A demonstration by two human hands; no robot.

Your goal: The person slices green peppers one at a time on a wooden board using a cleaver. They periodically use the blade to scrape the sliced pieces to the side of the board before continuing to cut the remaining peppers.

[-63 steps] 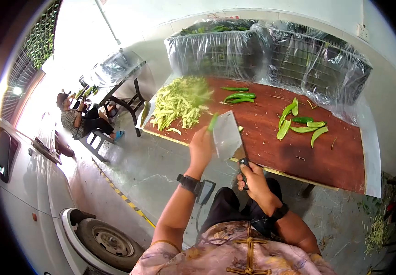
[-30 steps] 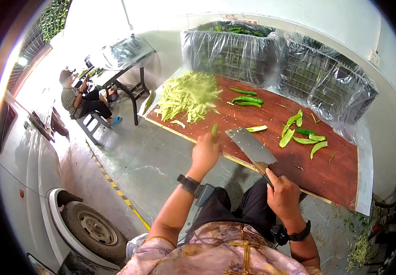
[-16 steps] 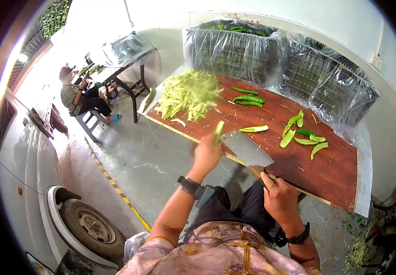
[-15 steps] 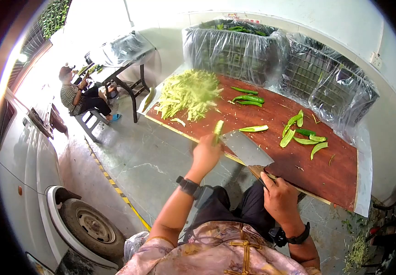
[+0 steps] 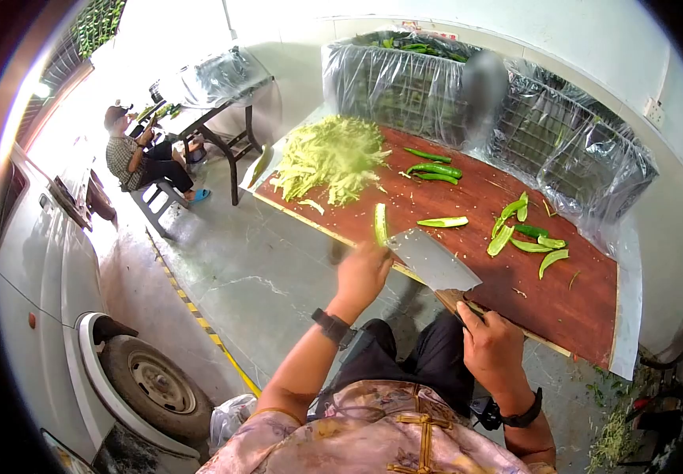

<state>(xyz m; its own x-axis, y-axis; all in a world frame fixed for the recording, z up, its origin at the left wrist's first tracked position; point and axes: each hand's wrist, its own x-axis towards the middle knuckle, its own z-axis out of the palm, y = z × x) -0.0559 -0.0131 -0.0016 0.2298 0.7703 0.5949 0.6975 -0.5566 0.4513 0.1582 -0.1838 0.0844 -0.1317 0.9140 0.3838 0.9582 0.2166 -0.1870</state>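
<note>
My left hand (image 5: 363,272) is at the front edge of the red-brown board (image 5: 551,320), closed on the lower end of a split green pepper (image 5: 380,223) with its pale inside up; motion blurs the fingers a little. My right hand (image 5: 490,347) grips the dark handle of a cleaver (image 5: 436,261). The broad blade lies low over the board edge, its far end close to my left fingers. Beyond the blade is another pepper half (image 5: 442,222). Pale cores and scraps form a heap (image 5: 330,158) at the board's left.
Whole green peppers (image 5: 435,169) and several split ones (image 5: 501,239) lie on the board. Plastic-lined crates (image 5: 397,87) stand behind. A seated person (image 5: 132,154) works at another table (image 5: 223,99). A parked vehicle (image 5: 37,300) stands at left.
My left hand has shifted slightly right and down with the split pepper, which now shows more of its length. The cleaver has stayed nearly in place; the view has moved slightly.
</note>
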